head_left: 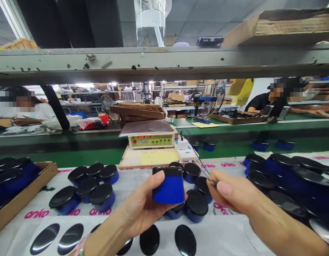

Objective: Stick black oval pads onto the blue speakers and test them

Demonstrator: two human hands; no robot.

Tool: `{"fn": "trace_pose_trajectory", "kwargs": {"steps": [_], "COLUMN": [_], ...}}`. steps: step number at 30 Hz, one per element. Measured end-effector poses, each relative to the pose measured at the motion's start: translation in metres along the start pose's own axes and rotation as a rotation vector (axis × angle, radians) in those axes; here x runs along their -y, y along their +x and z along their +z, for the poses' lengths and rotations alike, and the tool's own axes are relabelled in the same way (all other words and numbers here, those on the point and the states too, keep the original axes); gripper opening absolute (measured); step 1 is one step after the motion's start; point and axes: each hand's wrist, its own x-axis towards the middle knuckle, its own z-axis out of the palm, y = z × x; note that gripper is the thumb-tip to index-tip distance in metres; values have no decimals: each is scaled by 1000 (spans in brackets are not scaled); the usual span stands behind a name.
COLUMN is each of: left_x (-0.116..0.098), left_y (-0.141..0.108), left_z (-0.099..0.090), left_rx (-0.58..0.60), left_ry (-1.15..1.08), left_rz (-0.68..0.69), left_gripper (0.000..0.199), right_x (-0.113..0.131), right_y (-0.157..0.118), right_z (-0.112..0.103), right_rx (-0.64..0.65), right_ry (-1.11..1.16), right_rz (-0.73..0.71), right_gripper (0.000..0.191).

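Note:
My left hand (144,209) is closed around a round unit with a blue body and black top (168,190), held tilted above the table. Between the thumb and fingers of my right hand (232,192) is a small black cable plug (212,182), apart from the unit. Its thin black cable (202,166) runs back toward a white adapter (182,143) on a power strip. Behind the held unit stand several similar black-topped blue units (197,204). Flat black discs (150,240) lie in front, some partly hidden by my left arm.
More blue units crowd the right side (284,177) and fill a cardboard tray (51,172) at left. A test box with lights and buttons (151,141) stands ahead. A shelf beam (164,60) crosses above. Units sit on the green conveyor (228,151); two people are beyond it.

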Motion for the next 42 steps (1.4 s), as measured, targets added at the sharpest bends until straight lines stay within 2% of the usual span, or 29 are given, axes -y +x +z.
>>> {"fn": "trace_pose_trajectory", "kwargs": {"steps": [2, 4, 7, 9, 10, 12, 15, 18, 22, 25, 28, 32, 35, 38, 40, 42], "left_x": [2, 4, 4, 2, 2, 2, 5, 8, 7, 4, 2, 5, 9, 10, 9, 8], "left_y": [-3, -5, -8, -10, -10, -12, -13, -13, -16, -20, -21, -21, -21, -20, -19, -19], "left_z": [1, 6, 15, 17, 16, 12, 2, -2, 1, 3, 3, 2, -3, -9, -10, -9], "left_rx": [-43, -33, 113, 218, 234, 190, 104, 117, 111, 95, 84, 19, -34, -82, -86, -62], "left_ry": [17, 42, 18, 7, 19, 88, 242, 329, 291, 425, 618, 791, 1047, 1385, 1626, 1844], "left_rz": [23, 9, -49, -46, -32, 16, 89, 136, 104, 151, 254, 408, 559, 833, 1047, 1257], "left_gripper": [42, 37, 45, 46, 44, 40, 48, 50, 47, 54, 60, 56, 56, 63, 68, 70], "right_x": [11, 22, 32, 32, 31, 28, 25, 28, 31, 29, 25, 21, 19, 13, 6, -2], "right_y": [-1, 0, 2, 3, 4, 4, 4, 4, 2, 1, 1, 0, -2, -1, 1, 3], "right_z": [6, 14, 23, 27, 28, 29, 29, 27, 27, 27, 28, 28, 31, 36, 41, 47], "right_rx": [71, 97, 64, 58, 53, 46, 41, 40, 8, -23, -38, -47, -51, 38, 169, 237], "right_ry": [-17, -59, -155, -192, -196, -194, -199, -210, -229, -231, -230, -347, -406, -275, -86, 88], "right_rz": [-150, -292, -394, -431, -445, -466, -464, -463, -461, -474, -465, -456, -454, -304, -159, -91], "right_gripper": [40, 44, 45, 43, 43, 41, 39, 40, 39, 37, 35, 38, 38, 35, 27, 19]}}
